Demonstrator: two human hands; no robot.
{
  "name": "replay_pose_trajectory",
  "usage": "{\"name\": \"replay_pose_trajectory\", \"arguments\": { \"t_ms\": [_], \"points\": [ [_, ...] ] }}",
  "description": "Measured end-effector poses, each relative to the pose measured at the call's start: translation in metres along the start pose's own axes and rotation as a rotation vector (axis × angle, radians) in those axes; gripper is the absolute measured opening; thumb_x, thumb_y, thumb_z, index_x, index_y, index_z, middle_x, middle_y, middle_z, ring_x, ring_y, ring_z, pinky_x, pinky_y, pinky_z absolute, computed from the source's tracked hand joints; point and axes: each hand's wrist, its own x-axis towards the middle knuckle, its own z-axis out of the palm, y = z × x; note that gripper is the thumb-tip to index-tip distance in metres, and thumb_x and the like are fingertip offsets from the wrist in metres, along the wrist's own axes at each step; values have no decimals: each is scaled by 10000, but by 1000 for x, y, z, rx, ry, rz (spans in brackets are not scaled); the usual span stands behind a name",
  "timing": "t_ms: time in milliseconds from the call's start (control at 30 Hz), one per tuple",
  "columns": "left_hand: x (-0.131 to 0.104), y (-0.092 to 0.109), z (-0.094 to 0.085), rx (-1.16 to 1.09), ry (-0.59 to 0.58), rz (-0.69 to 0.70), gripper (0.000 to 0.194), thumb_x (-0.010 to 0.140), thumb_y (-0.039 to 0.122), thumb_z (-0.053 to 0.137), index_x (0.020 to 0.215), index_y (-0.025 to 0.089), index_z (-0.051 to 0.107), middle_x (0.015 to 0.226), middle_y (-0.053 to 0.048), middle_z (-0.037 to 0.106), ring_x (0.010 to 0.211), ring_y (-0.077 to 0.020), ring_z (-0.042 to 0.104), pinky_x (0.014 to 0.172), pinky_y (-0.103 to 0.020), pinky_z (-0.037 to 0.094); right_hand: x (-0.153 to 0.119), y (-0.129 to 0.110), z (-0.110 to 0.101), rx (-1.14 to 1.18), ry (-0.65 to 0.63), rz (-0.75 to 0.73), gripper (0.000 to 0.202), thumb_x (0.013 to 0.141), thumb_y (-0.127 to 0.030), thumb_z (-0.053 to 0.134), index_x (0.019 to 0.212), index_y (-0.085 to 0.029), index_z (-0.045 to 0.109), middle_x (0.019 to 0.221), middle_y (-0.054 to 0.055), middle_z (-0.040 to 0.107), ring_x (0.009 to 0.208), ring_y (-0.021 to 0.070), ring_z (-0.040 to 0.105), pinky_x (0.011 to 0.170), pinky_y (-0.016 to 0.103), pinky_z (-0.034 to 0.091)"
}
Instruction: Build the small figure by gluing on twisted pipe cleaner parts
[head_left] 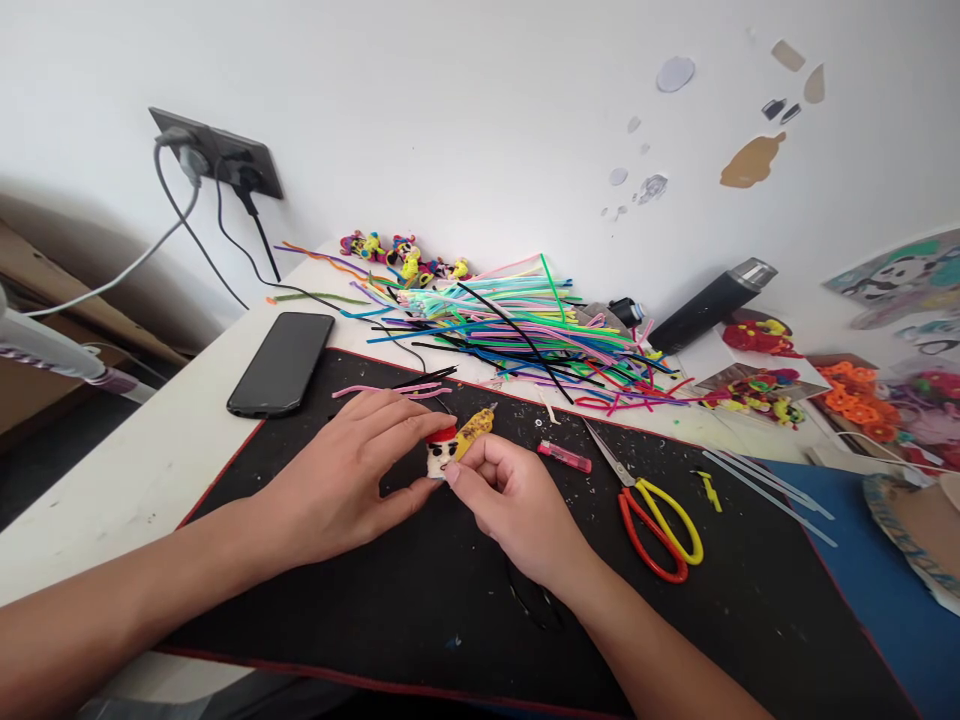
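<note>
A small white doll head [437, 461] with black brows and eyes and a red top lies between my hands over the black mat [360, 620]. My left hand [360, 465] grips it from the left, fingers on its red top and thumb at its lower edge. From the right, my right hand [510, 490] has its thumb and curled forefinger pinched at the face's lower right; anything between those fingertips is too small to make out. Just behind the head lies a yellow, brown-stained glue gun [475, 430], partly hidden by my right hand.
Scissors [660, 520] and a pink lighter [564, 457] lie to the right. A phone [281, 364] rests at the left. Behind the mat are piled pipe cleaners [517, 325], small figures [405, 255] and a black flask [709, 305]. Cables hang from the wall socket [217, 150].
</note>
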Motion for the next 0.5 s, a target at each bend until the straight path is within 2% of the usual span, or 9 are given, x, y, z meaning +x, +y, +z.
{"name": "replay_pose_trajectory", "arguments": {
  "t_ms": [500],
  "points": [
    [1, 4, 0, 67, 38, 6, 351, 1000, 286, 600, 1332, 174, 614, 1209, -124, 735, 1126, -290, 656, 997, -440, 497, 1, 3, 3, 45, 4, 2, 263, 923, -394, 675, 783, -205, 559, 574, -87, 433, 459, 71, 342, 447, 230, 228]
  ]
}}
